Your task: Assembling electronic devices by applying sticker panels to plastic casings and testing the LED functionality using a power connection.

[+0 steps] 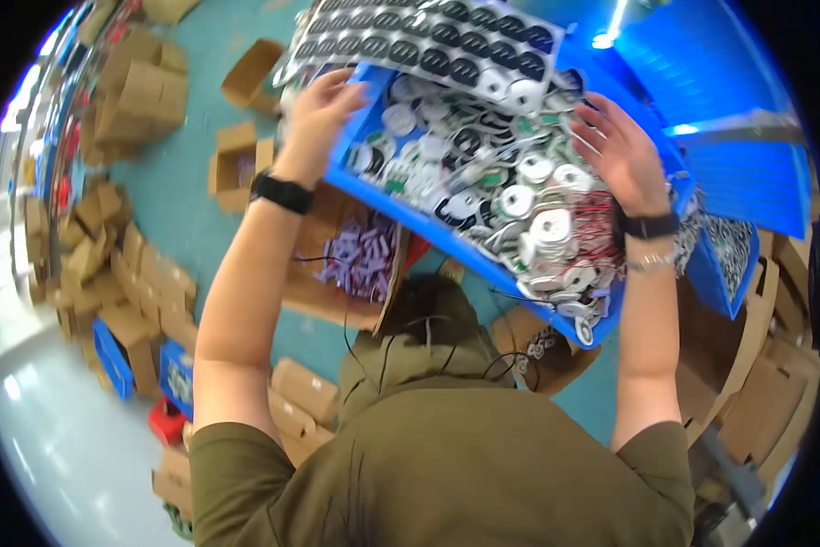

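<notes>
A blue plastic bin (396,202) stands in front of me, heaped with round white disc-shaped parts (517,201), some with green boards showing. Bundles of thin red wires (595,223) lie at its right side. Across the bin's far end rests a sheet of black round stickers (428,41). My left hand (319,118), smeared by motion, is by the bin's left rim near the sheet's corner, fingers apart and nothing seen in them. Over the right part of the heap, my right hand (621,150) is open with its fingers spread, holding nothing.
A cardboard box of small purple parts (360,260) sits below the bin's left side. Another blue bin of small parts (731,260) stands at the right. Cardboard boxes (145,96) are piled at the left. Thin black cables (350,333) hang near my lap.
</notes>
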Action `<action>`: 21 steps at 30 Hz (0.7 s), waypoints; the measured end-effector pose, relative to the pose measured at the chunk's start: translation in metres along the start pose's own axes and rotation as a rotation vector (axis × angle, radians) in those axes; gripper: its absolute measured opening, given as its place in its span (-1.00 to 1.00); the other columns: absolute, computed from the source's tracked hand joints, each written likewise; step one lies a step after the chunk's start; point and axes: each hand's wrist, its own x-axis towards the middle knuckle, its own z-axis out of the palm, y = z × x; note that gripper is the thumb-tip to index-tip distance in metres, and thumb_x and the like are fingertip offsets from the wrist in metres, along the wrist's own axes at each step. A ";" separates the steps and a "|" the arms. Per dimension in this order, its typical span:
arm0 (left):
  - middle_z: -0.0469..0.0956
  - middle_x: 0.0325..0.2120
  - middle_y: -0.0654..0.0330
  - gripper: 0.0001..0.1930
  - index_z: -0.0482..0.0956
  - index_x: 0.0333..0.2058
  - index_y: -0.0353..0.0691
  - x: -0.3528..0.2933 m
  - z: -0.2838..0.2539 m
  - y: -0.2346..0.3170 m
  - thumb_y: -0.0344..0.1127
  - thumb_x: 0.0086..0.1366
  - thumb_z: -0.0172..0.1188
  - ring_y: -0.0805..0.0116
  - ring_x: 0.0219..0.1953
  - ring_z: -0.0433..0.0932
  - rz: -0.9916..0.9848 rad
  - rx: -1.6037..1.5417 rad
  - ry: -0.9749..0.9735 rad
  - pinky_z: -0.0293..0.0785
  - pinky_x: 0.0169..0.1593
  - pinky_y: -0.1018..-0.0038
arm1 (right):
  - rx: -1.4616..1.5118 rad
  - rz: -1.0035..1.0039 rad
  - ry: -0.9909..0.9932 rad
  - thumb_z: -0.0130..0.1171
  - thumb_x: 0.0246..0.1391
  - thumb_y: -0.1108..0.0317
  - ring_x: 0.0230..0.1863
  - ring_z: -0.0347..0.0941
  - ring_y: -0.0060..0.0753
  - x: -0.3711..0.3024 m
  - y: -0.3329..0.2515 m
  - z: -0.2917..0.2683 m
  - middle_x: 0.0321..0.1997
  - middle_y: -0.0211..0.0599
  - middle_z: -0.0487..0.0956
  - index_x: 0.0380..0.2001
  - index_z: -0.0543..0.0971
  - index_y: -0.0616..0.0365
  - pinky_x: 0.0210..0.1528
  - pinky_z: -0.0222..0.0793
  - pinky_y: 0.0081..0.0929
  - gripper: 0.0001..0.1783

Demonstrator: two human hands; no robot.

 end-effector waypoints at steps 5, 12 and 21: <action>0.45 -0.44 0.23 -0.82 0.40 -0.28 -0.21 -0.063 -0.144 -0.133 -0.32 0.11 -0.01 0.40 -0.42 0.42 -0.548 -0.226 0.749 0.35 -0.40 0.49 | -0.069 0.045 0.060 -0.13 0.11 0.28 -0.26 0.38 -0.40 -0.034 0.033 0.025 -0.22 -0.21 0.44 -0.14 0.34 0.26 -0.18 0.31 -0.46 -0.69; 0.50 -0.38 -0.12 -0.66 0.51 -0.33 -0.35 -0.104 -0.123 -0.333 -0.17 0.02 0.08 0.13 -0.28 0.50 -0.796 0.750 0.118 0.38 -0.22 0.38 | -0.222 0.106 -0.003 -0.06 0.07 0.21 -0.34 0.36 -0.39 -0.062 0.113 0.102 -0.33 -0.18 0.42 -0.25 0.35 0.32 -0.24 0.31 -0.51 -0.66; 0.48 -0.41 -0.13 -0.70 0.51 -0.39 -0.29 -0.081 -0.099 -0.401 -0.16 0.00 0.11 -0.05 -0.29 0.46 -0.533 0.998 0.035 0.37 -0.21 0.21 | -0.305 0.297 0.153 -0.03 0.04 0.39 -0.31 0.39 -0.44 -0.081 0.206 0.114 -0.33 -0.22 0.45 -0.31 0.41 0.32 -0.22 0.33 -0.52 -0.80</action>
